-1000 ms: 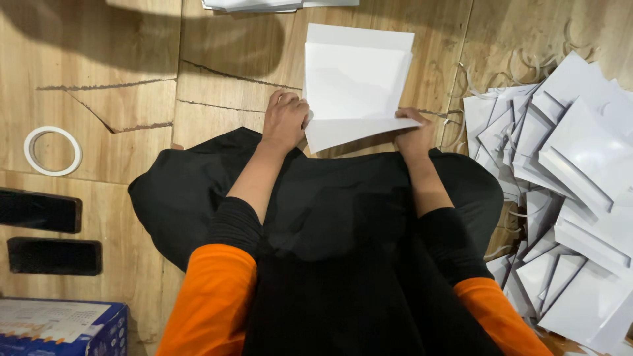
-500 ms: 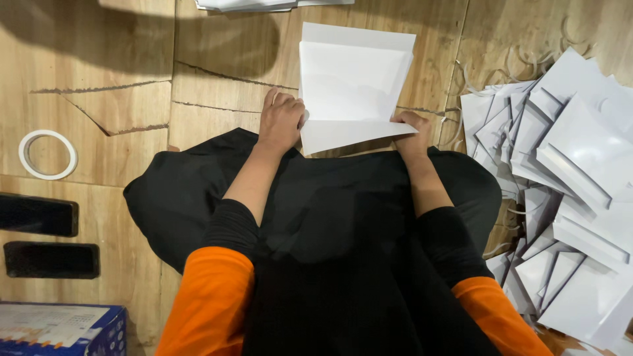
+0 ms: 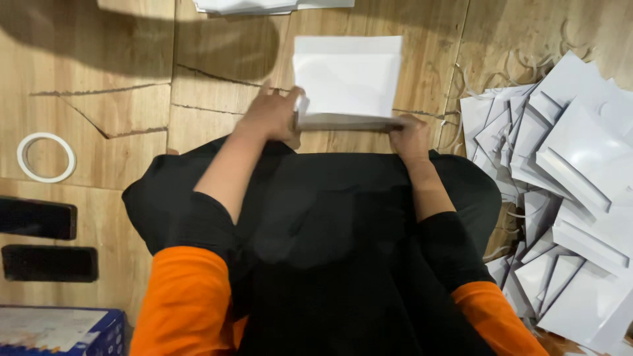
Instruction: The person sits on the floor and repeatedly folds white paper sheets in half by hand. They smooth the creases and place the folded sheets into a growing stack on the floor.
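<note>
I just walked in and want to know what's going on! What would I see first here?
First, a white sheet of card in the middle, held at its near edge by the left hand and the right hand. To the right lies a big heap of white folded cards on the wooden floor. A white tape ring sits far left.

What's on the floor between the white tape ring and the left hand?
Nothing: between the tape ring and left hand, the head view shows only cracked wooden floor.

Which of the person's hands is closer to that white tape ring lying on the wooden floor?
Left. The left hand grips the white folded card's near left corner, on the tape ring's side. The right hand holds the card's right corner, farther away.
</note>
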